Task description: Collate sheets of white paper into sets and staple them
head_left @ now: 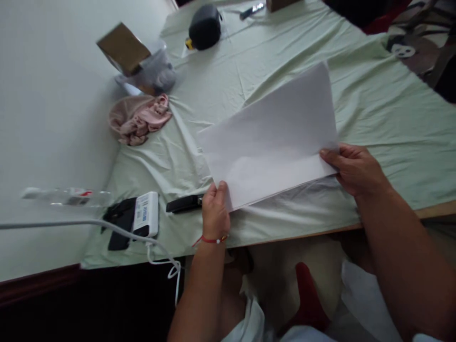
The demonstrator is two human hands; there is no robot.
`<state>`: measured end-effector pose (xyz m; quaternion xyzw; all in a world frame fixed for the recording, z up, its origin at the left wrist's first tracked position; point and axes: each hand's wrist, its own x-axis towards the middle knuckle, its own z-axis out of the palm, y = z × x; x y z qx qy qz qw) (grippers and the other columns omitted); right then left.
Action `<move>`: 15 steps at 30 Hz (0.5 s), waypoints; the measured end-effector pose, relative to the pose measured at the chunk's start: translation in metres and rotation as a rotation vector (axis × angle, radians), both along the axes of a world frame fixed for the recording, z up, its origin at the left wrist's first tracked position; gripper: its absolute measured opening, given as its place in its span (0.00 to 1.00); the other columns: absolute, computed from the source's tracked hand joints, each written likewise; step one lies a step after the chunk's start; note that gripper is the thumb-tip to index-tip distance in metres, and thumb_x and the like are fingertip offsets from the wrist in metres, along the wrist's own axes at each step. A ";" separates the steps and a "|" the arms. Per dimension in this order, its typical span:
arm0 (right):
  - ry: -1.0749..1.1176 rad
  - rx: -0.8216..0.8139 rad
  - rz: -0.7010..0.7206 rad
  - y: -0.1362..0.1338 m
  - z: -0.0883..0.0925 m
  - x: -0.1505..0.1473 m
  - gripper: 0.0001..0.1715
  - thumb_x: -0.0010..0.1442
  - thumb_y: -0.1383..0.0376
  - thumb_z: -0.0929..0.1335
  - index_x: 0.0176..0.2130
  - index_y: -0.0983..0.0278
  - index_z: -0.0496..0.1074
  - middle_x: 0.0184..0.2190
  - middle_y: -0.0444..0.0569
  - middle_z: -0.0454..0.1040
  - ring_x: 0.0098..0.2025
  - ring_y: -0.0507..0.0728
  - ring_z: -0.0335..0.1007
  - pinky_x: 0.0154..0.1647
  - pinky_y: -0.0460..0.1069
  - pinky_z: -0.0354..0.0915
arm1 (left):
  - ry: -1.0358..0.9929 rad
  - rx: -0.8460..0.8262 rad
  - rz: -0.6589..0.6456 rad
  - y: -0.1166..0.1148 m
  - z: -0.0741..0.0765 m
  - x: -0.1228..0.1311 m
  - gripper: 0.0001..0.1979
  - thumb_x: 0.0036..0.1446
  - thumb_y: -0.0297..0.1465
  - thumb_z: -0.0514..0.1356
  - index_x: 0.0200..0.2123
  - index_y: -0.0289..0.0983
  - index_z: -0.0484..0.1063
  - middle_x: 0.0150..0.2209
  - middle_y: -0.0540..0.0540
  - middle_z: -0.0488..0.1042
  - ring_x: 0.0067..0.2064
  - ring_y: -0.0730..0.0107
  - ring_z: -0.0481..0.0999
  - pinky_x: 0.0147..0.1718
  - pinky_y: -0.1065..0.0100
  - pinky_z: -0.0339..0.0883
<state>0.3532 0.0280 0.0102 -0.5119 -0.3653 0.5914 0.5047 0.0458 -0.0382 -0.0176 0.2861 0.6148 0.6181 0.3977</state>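
I pinch a white sheet of paper [270,137] with my left hand [215,211] and right hand [352,168], over the green-clothed surface [374,90]

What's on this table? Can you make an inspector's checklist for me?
Surface: pale green sheet spread over a table, wrinkled.
Job's things: white paper, tilted up at its far side.
Clutter: pink cloth, cardboard box, dark pouch, white device, black gadget, plastic bottle lying down.
Grippers: left hand and right hand each pinch a near corner of the white paper.
Cables: white cable runs past the white device and loops off the table edge.
Surroundings: white surface on the left; dark, unclear shapes top right.
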 end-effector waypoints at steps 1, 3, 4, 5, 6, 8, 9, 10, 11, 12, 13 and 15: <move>-0.035 -0.003 0.004 0.000 0.001 0.000 0.09 0.53 0.61 0.81 0.30 0.59 0.80 0.31 0.43 0.81 0.31 0.52 0.72 0.33 0.45 0.69 | -0.032 -0.031 -0.050 0.001 -0.002 0.001 0.20 0.52 0.46 0.74 0.39 0.39 0.78 0.38 0.44 0.84 0.49 0.57 0.85 0.52 0.60 0.79; -0.153 -0.026 0.022 0.000 0.001 0.000 0.09 0.55 0.63 0.79 0.28 0.60 0.78 0.27 0.43 0.78 0.29 0.52 0.70 0.29 0.45 0.65 | -0.026 -0.061 -0.097 0.002 -0.004 0.004 0.21 0.49 0.47 0.76 0.36 0.39 0.78 0.35 0.45 0.84 0.49 0.55 0.85 0.51 0.58 0.80; -0.223 -0.034 0.025 0.000 0.001 0.000 0.09 0.56 0.64 0.78 0.27 0.60 0.77 0.26 0.43 0.76 0.28 0.52 0.68 0.27 0.45 0.62 | 0.002 -0.058 -0.105 0.001 -0.004 0.005 0.20 0.49 0.47 0.76 0.36 0.40 0.79 0.35 0.45 0.84 0.48 0.55 0.86 0.50 0.59 0.80; -0.287 -0.030 0.014 0.000 0.001 0.001 0.09 0.57 0.65 0.77 0.27 0.61 0.77 0.25 0.43 0.75 0.27 0.52 0.67 0.26 0.45 0.60 | 0.036 -0.050 -0.114 0.001 -0.004 0.006 0.20 0.50 0.48 0.76 0.37 0.40 0.79 0.36 0.45 0.84 0.48 0.56 0.86 0.50 0.59 0.80; -0.344 -0.019 -0.010 0.000 0.001 0.002 0.08 0.58 0.66 0.76 0.28 0.61 0.77 0.25 0.43 0.75 0.27 0.52 0.66 0.25 0.45 0.57 | 0.066 -0.044 -0.127 0.000 -0.004 0.007 0.20 0.52 0.48 0.75 0.38 0.40 0.80 0.37 0.45 0.85 0.48 0.57 0.85 0.50 0.60 0.80; -0.402 0.000 -0.067 0.000 0.000 0.003 0.07 0.60 0.68 0.74 0.30 0.62 0.79 0.27 0.44 0.76 0.27 0.51 0.64 0.25 0.44 0.55 | 0.106 -0.038 -0.153 -0.002 -0.003 0.008 0.19 0.54 0.48 0.74 0.40 0.40 0.81 0.39 0.45 0.86 0.49 0.58 0.85 0.51 0.61 0.80; -0.393 -0.006 -0.077 0.001 0.000 0.003 0.06 0.62 0.68 0.73 0.31 0.62 0.79 0.27 0.44 0.76 0.28 0.50 0.64 0.25 0.44 0.55 | 0.114 -0.037 -0.164 -0.002 -0.002 0.008 0.20 0.55 0.48 0.74 0.41 0.40 0.82 0.40 0.45 0.86 0.49 0.59 0.85 0.51 0.61 0.80; -0.378 -0.014 -0.099 0.001 0.001 0.004 0.07 0.63 0.69 0.73 0.31 0.63 0.79 0.27 0.44 0.76 0.28 0.50 0.63 0.25 0.44 0.54 | 0.118 -0.035 -0.170 -0.003 -0.002 0.008 0.20 0.55 0.49 0.74 0.41 0.40 0.82 0.41 0.45 0.87 0.48 0.59 0.85 0.51 0.61 0.80; -0.368 -0.026 -0.106 0.002 0.001 0.004 0.08 0.63 0.69 0.72 0.31 0.63 0.79 0.27 0.45 0.75 0.27 0.50 0.62 0.25 0.44 0.54 | 0.117 -0.034 -0.170 -0.004 -0.002 0.008 0.20 0.54 0.49 0.75 0.42 0.41 0.82 0.41 0.46 0.87 0.48 0.60 0.86 0.50 0.62 0.80; -0.352 -0.038 -0.110 0.002 0.001 0.004 0.08 0.63 0.70 0.72 0.31 0.64 0.79 0.26 0.45 0.74 0.27 0.49 0.62 0.24 0.44 0.53 | 0.111 -0.034 -0.168 -0.004 -0.001 0.008 0.21 0.53 0.49 0.75 0.42 0.41 0.82 0.41 0.46 0.87 0.47 0.60 0.86 0.50 0.62 0.80; -0.342 -0.049 -0.114 0.002 0.002 0.004 0.08 0.63 0.70 0.72 0.30 0.64 0.79 0.26 0.45 0.74 0.26 0.49 0.61 0.24 0.44 0.53 | 0.103 -0.035 -0.165 -0.004 -0.002 0.008 0.22 0.52 0.49 0.76 0.42 0.41 0.83 0.41 0.46 0.87 0.46 0.61 0.86 0.49 0.62 0.81; -0.337 -0.054 -0.116 0.002 0.002 0.003 0.09 0.62 0.71 0.73 0.29 0.64 0.78 0.25 0.44 0.73 0.26 0.49 0.61 0.24 0.44 0.52 | 0.087 -0.042 -0.158 -0.003 -0.002 0.007 0.23 0.50 0.49 0.77 0.43 0.40 0.83 0.41 0.45 0.87 0.46 0.60 0.86 0.49 0.62 0.81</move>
